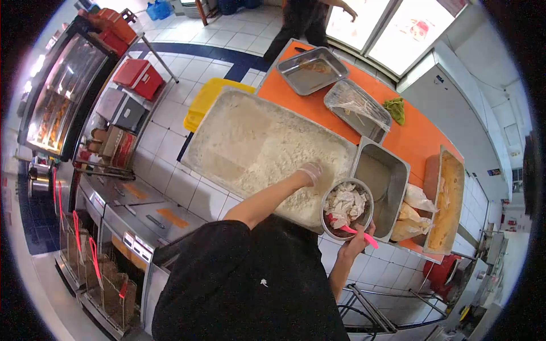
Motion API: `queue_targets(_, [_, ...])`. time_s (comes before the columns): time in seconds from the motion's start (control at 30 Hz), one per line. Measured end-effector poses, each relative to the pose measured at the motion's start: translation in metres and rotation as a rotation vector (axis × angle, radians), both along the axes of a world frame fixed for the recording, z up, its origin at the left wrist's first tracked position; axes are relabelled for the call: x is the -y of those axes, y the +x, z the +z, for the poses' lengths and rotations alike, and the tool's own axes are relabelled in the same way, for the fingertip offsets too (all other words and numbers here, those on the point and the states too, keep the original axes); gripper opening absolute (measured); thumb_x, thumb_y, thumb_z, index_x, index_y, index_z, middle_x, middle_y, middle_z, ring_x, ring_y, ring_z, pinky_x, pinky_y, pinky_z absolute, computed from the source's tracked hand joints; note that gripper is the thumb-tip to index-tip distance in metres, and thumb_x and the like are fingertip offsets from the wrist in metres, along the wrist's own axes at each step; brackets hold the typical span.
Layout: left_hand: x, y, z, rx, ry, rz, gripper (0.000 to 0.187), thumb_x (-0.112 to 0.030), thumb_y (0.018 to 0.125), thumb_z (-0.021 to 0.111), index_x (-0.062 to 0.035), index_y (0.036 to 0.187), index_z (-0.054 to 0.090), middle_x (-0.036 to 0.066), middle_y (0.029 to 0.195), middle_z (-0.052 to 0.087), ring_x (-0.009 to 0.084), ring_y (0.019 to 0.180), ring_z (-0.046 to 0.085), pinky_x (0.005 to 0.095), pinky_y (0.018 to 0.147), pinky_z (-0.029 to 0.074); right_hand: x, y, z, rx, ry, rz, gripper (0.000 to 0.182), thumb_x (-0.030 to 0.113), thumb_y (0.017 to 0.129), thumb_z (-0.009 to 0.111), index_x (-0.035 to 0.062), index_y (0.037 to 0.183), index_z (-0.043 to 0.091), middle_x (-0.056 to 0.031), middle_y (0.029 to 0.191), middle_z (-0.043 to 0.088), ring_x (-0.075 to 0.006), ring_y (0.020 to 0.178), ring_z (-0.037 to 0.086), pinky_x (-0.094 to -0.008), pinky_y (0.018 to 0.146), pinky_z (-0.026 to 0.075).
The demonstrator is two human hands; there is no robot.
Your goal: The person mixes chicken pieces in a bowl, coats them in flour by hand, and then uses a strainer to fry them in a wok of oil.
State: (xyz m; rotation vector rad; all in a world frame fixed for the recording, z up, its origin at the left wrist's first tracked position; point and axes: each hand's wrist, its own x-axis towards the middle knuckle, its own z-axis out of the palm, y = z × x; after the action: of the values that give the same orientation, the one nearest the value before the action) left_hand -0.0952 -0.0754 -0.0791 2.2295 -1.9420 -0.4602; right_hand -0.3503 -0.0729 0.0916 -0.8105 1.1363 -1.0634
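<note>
My left hand [310,173], in a clear plastic glove, reaches down into the white flour [284,153] heaped in a wide metal tray [199,128]. Its fingers are turned away and partly hidden, so their grip does not show. At the tray's right corner, my right hand [359,238] is closed on the rim of a round metal bowl [324,219]. Crumpled, flour-white pieces [348,204] fill the bowl. A pink handle [369,240] sticks out over the rim beside my right fingers; its other end is hidden.
A deep metal pan [402,187] adjoins the bowl. On the orange table [409,145] are two metal pans, a green cloth [394,111], plastic bags [412,221] and a long container [449,199]. Fryer baskets [108,295] stand left. Another person [301,23] is beyond the table.
</note>
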Motion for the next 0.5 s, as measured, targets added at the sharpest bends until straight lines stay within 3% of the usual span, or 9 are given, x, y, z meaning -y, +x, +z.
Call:
queue_targets(0.17, [-0.016,-0.021,0.057,-0.159,0.092,-0.109,0.021,-0.015,0.077,0.059,-0.0047,0.093,0.067,0.019,0.093,0.067,0.0340,0.090,0.065,0.0431,0.077,0.053,0.008,-0.010,-0.022,-0.023,-0.090,0.042,0.049,-0.002,0.076,0.057,0.0040,0.125,0.050,-0.0125,0.116,0.059,-0.0253,0.105,0.059,-0.0372,0.092,0.050])
queue_targets(0.23, [-0.038,-0.040,0.069,-0.105,-0.158,-0.241,0.019,-0.016,0.079,0.059,-0.0053,0.092,0.067,0.018,0.094,0.066,0.0345,0.090,0.064,0.0419,0.077,0.052,0.006,-0.010,-0.018,-0.027,-0.059,0.038,0.050,-0.002,0.076,0.057,0.0041,0.125,0.049,-0.0125,0.117,0.058,-0.0254,0.106,0.059,-0.0375,0.092,0.049])
queue_targets(0.27, [-0.039,-0.045,0.052,-0.103,-0.156,-0.228,0.019,-0.016,0.079,0.059,-0.0053,0.092,0.067,0.018,0.094,0.066,0.0345,0.090,0.064,0.0419,0.077,0.052,0.007,-0.008,-0.016,-0.032,-0.037,0.036,0.050,-0.002,0.076,0.056,0.0042,0.126,0.049,-0.0125,0.117,0.058,-0.0255,0.106,0.059,-0.0378,0.093,0.049])
queue_targets(0.33, [-0.032,-0.051,0.016,-0.360,-0.192,-0.019,0.019,-0.015,0.082,0.058,-0.0051,0.095,0.066,0.018,0.095,0.065,0.0350,0.090,0.064,0.0425,0.078,0.052,0.006,-0.004,-0.013,-0.044,-0.033,0.032,0.050,-0.003,0.077,0.056,0.0044,0.125,0.049,-0.0125,0.118,0.058,-0.0253,0.108,0.058,-0.0380,0.093,0.049])
queue_targets(0.37, [-0.038,-0.041,0.009,-0.322,-0.175,-0.167,0.021,-0.015,0.084,0.055,-0.0043,0.100,0.063,0.019,0.097,0.065,0.0356,0.092,0.064,0.0443,0.078,0.051,0.003,-0.003,-0.010,-0.042,-0.023,0.021,0.048,-0.003,0.077,0.056,0.0043,0.124,0.050,-0.0123,0.118,0.058,-0.0250,0.108,0.058,-0.0376,0.093,0.049])
queue_targets(0.4, [-0.040,-0.030,0.017,-0.323,-0.176,-0.177,0.021,-0.015,0.084,0.055,-0.0043,0.100,0.063,0.019,0.097,0.065,0.0356,0.092,0.064,0.0443,0.078,0.051,0.004,-0.001,-0.006,-0.038,-0.016,0.003,0.047,-0.002,0.077,0.056,0.0043,0.124,0.050,-0.0121,0.118,0.058,-0.0248,0.108,0.058,-0.0372,0.093,0.049])
queue_targets(0.47, [-0.047,-0.011,0.048,-0.243,0.188,-0.149,0.027,-0.024,0.086,0.054,-0.0052,0.100,0.066,0.021,0.103,0.065,0.0370,0.098,0.063,0.0443,0.085,0.049,0.005,-0.001,-0.002,-0.021,-0.024,0.001,0.043,-0.003,0.078,0.056,0.0047,0.120,0.051,-0.0112,0.116,0.059,-0.0238,0.104,0.059,-0.0360,0.090,0.050])
queue_targets(0.5, [-0.060,0.002,0.072,-0.264,0.195,-0.094,0.027,-0.024,0.086,0.054,-0.0049,0.101,0.066,0.021,0.104,0.065,0.0371,0.099,0.062,0.0447,0.086,0.049,0.003,-0.001,-0.002,-0.004,-0.029,0.009,0.039,-0.004,0.078,0.055,0.0051,0.116,0.053,-0.0104,0.115,0.059,-0.0227,0.101,0.060,-0.0347,0.087,0.051])
